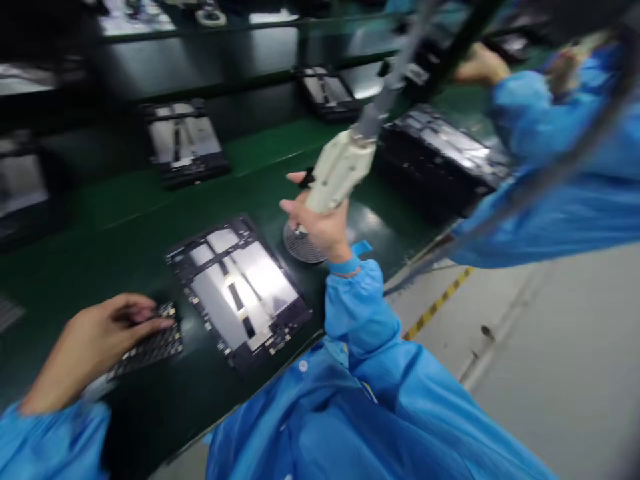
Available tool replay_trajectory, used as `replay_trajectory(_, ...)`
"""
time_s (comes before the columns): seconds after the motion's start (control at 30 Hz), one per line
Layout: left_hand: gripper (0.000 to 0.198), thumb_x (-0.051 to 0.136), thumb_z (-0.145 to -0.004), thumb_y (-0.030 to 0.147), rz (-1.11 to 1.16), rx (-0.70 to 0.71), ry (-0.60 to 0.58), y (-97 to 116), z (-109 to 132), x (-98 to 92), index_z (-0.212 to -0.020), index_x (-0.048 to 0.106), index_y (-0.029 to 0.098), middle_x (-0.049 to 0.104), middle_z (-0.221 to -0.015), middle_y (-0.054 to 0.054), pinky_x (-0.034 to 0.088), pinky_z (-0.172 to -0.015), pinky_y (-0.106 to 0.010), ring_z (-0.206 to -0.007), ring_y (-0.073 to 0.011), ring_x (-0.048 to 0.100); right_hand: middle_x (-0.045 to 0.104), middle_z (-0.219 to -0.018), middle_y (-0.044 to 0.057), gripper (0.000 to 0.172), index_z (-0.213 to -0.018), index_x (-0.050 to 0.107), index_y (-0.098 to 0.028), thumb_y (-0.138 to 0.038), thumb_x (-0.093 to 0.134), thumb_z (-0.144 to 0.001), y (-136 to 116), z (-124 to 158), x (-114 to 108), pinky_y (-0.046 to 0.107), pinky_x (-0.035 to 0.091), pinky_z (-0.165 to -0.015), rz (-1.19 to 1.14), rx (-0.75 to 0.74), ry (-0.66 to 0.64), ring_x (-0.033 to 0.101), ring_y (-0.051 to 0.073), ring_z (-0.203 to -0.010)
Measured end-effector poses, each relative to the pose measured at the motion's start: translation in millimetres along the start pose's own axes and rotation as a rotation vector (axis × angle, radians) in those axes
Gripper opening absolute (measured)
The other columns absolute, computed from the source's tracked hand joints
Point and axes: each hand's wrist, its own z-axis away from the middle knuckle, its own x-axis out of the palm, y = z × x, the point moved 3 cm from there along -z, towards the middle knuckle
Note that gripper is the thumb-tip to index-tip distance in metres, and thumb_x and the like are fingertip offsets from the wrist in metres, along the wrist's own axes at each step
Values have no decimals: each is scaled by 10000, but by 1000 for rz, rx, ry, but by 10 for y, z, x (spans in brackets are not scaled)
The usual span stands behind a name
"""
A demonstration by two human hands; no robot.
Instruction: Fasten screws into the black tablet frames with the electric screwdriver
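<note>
My right hand point(325, 230) is wrapped round a cream-coloured tool point(343, 167) that looks like an electric screwdriver, with a grey cable or hose rising from its top. Below that hand, partly hidden, lies a round ridged dish point(301, 245). My left hand point(107, 337) reaches over a dark gridded tray point(160, 341), thumb and fingers drawn together at its far edge; whatever they pinch is too small to make out. Between both hands an opened tablet-like device point(245, 287) lies flat, showing silver battery cells and a black ribbon.
Similar opened devices stand along the back of the green bench, one at centre left point(185, 143) and another further right point(327, 93). A stack of devices point(440, 150) is at the right. Beside it, a co-worker's blue sleeve point(530, 127) reaches in. A dark cable point(540, 187) crosses the right side.
</note>
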Motion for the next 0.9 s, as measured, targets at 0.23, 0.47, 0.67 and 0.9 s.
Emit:
replay_trajectory(0.23,584,786,-674,590,234,-152,-17,-10,55,-49,-1054,721,151,746,-925,-44,485,-768,-291,-881,-218,657,601,-551,-63,391,-1059,638,-160,-369,793,-767,-354,196,927,295,536,-525,-165,46,-296,565,112,-459)
replay_trajectory(0.47,323,534,-956,410,-309,276,389,20,290,116,-1006,746,172,722,-922,-61,471,-742,-335,-861,-244,653,573,-528,-56,163,-784,622,-203,-263,767,-740,-148,445,1694,242,524,-607,-80,197,-444,622,107,-598)
replay_trajectory(0.67,323,454,-994,305,-335,506,474,221,322,495,-1084,714,137,705,-986,-90,500,-771,-342,-910,-239,655,565,-540,-70,304,-928,665,-174,-322,813,-707,53,450,1729,294,562,-655,15,230,-451,583,119,-544)
replay_trajectory(0.9,314,431,-985,232,-367,572,540,431,244,724,-1098,686,89,650,-909,-92,482,-658,-354,-764,-225,622,569,-512,-68,227,-940,648,-167,-247,755,-756,-114,318,1536,286,546,-622,16,158,-417,557,110,-477)
